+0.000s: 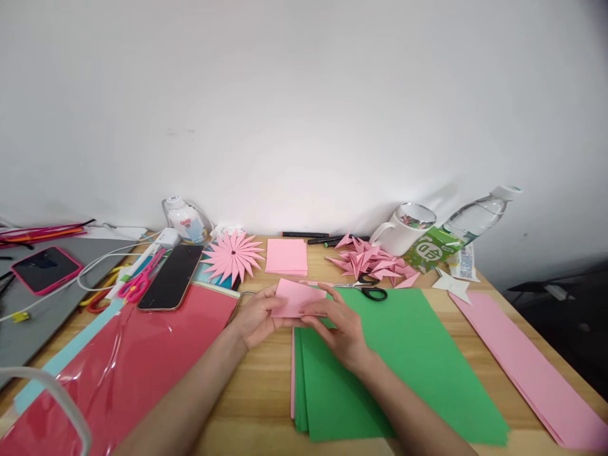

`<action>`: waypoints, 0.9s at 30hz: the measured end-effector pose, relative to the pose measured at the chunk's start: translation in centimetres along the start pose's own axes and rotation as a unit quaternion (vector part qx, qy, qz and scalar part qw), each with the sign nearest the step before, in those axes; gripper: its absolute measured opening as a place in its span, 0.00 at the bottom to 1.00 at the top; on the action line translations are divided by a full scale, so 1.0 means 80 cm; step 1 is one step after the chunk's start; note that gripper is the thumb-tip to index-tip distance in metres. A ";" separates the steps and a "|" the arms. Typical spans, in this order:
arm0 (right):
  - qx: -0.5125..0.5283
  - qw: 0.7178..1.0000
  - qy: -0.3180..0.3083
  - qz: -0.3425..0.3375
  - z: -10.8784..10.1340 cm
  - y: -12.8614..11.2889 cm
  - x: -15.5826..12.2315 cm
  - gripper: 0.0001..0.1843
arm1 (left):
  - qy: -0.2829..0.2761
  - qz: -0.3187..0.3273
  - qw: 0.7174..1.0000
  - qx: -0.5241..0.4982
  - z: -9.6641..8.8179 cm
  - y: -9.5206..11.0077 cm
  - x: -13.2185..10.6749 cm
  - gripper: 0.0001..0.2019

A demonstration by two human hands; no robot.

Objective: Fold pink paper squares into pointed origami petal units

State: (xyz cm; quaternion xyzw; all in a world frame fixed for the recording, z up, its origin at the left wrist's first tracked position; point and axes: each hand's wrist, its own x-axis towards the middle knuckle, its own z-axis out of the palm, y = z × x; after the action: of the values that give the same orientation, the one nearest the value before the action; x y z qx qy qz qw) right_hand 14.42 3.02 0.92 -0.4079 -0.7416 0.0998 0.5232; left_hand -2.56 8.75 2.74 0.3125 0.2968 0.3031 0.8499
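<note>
Between both hands, above the table, is a small pink piece of paper (295, 296). My left hand (259, 316) pinches its left side, thumb on top. On the right side, my right hand (339, 323) grips the same paper with its fingers curled. Whether the paper is a single sheet or folded, I cannot tell. Behind the hands lies a stack of pink paper squares (286, 256). To its left is a pink folded-paper star (233, 253), and to its right a heap of folded pink paper pieces (368, 258). Black-handled scissors (373, 292) rest near my right hand.
Green paper sheets (403, 367) spread beneath my right arm, with pink strips (532, 373) at the far right. A white mug (403, 229), a tilted water bottle (482, 215) and a green box (433, 250) stand behind. Leftward lie red paper (156, 354), a phone (171, 277) and pink scissors (141, 278).
</note>
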 end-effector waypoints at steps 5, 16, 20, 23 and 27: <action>-0.003 0.986 0.063 0.155 -0.001 0.003 0.001 0.03 | -0.038 0.021 0.999 0.004 0.007 -0.004 -0.001 0.13; 0.048 0.954 0.024 0.295 0.004 0.010 -0.005 0.11 | 0.021 0.099 0.980 0.172 0.002 -0.018 0.001 0.20; 0.058 0.956 0.047 0.282 0.004 0.013 -0.005 0.12 | 0.065 0.104 0.973 0.194 -0.004 -0.022 0.006 0.13; 0.081 0.956 0.039 0.278 0.003 0.011 -0.005 0.13 | 0.075 0.104 0.973 0.191 -0.003 -0.021 0.006 0.13; 0.141 0.942 0.024 0.302 0.001 0.009 -0.003 0.18 | 0.084 0.107 0.977 0.162 0.002 -0.017 0.005 0.16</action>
State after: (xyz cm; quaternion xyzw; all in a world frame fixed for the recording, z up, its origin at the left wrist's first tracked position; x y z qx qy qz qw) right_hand 14.74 3.33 0.30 -0.5369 -0.5491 0.3471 0.5383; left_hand -1.71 8.13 1.73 0.4495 0.3772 0.3652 0.7227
